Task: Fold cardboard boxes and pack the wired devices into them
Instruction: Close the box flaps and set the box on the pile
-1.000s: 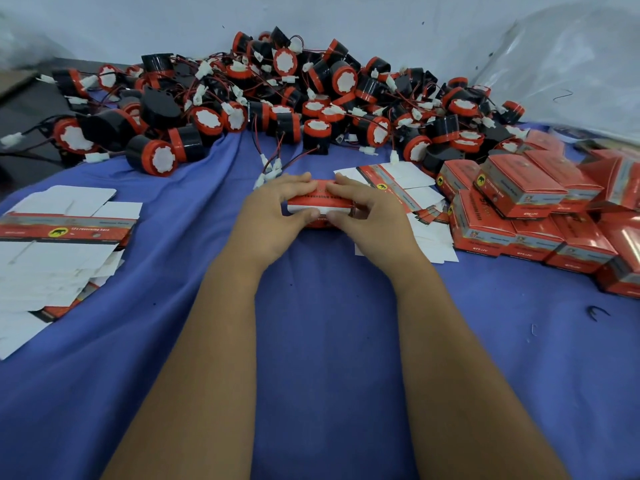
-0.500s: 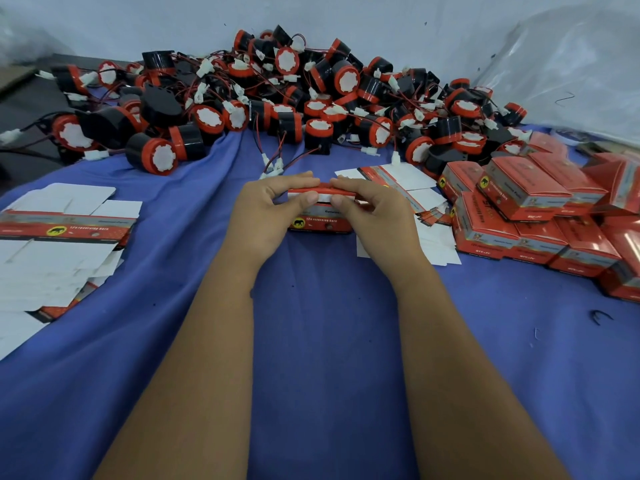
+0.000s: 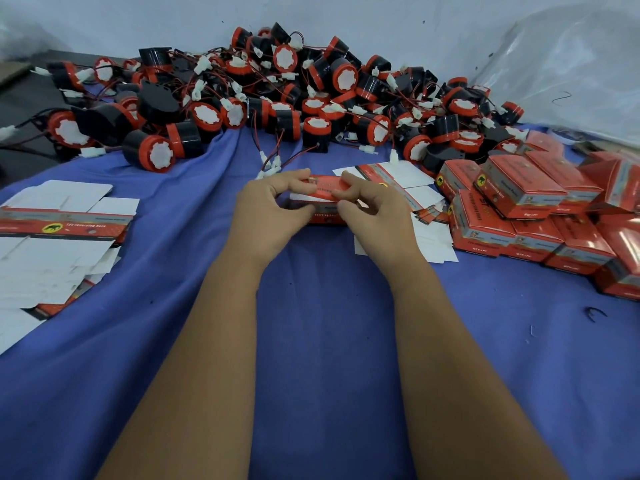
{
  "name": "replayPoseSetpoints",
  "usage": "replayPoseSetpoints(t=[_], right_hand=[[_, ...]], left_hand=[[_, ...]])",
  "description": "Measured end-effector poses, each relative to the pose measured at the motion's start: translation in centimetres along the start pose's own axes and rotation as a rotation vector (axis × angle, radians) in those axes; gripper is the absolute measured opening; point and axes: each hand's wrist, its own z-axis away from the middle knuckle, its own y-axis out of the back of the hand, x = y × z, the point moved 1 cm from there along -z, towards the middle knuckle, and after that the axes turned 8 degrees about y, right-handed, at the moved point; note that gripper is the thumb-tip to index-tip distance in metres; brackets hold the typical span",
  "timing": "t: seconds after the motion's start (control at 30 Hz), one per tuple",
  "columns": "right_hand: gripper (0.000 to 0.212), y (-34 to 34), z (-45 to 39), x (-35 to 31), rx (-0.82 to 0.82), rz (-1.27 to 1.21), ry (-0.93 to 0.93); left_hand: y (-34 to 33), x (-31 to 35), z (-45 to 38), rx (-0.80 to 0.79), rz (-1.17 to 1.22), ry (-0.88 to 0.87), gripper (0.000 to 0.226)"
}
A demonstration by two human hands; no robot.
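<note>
Head view: both hands, left hand (image 3: 268, 206) and right hand (image 3: 375, 209), pinch a red box (image 3: 323, 199) (device pile (image 3: 294, 95) behind).

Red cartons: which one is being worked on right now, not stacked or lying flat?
The red carton at centre, gripped by the left hand and right hand. The finished boxes sit piled at right; the flat blanks lie untouched at left.

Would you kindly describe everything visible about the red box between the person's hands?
The red box is printed cardboard, red with a white flap edge and dark lettering on its near side. It sits low on the blue cloth in front of the device pile, apparently still being folded. The left hand and right hand pinch it from either side, fingers curled over its top.
</note>
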Motion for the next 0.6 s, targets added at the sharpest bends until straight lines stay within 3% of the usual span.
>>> replayPoseSetpoints(t=[0.13, 0.33, 0.5, 0.6], right_hand=[[0.001, -0.3, -0.1, 0.0, 0.016, 0.049, 0.051], [0.037, -1.1, 0.1, 0.0, -0.07, 0.245, 0.159], [0.041, 0.0, -0.5, -0.7, 0.217, 0.242, 0.206], [0.036, 1.5, -0.6, -0.8, 0.506, 0.339, 0.205]], left_hand=[[0.0, -0.2, -0.1, 0.002, -0.042, 0.001, 0.035], [-0.4, -0.5, -0.1, 0.034, -0.113, -0.03, 0.03], [-1.8, 0.6, 0.2, 0.097, -0.074, -0.164, 0.047], [-2.3, 0.3, 0.1, 0.069, -0.152, -0.106, 0.048]])
